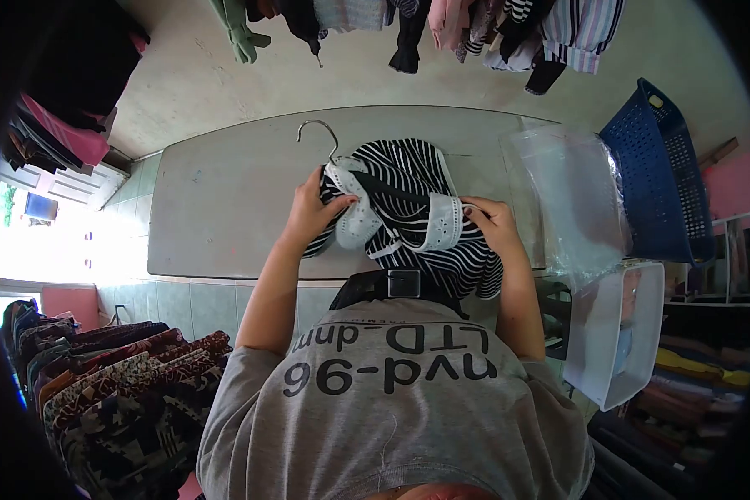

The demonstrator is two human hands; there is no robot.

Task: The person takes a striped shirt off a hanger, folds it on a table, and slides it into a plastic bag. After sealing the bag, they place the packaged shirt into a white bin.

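Observation:
A black-and-white striped garment (404,158) with white eyelet-lace trim lies partly bunched on the table (225,192) before me. From its collar end rises the metal hook of a hanger (317,127); the rest of that hanger is hidden by cloth. My left hand (315,208) is closed on the garment near the collar, thumb over the white lace. On the other side, my right hand (493,223) pinches the edge of a white lace cuff or band (444,222). The garment's lower part hangs over the table's near edge by my waist.
Clear plastic bags (567,192) lie at the table's right end, beside a blue basket (658,175). A white bin (612,333) stands below them. Clothes hang along the far wall (350,17), and a rack of patterned garments (125,392) is at lower left.

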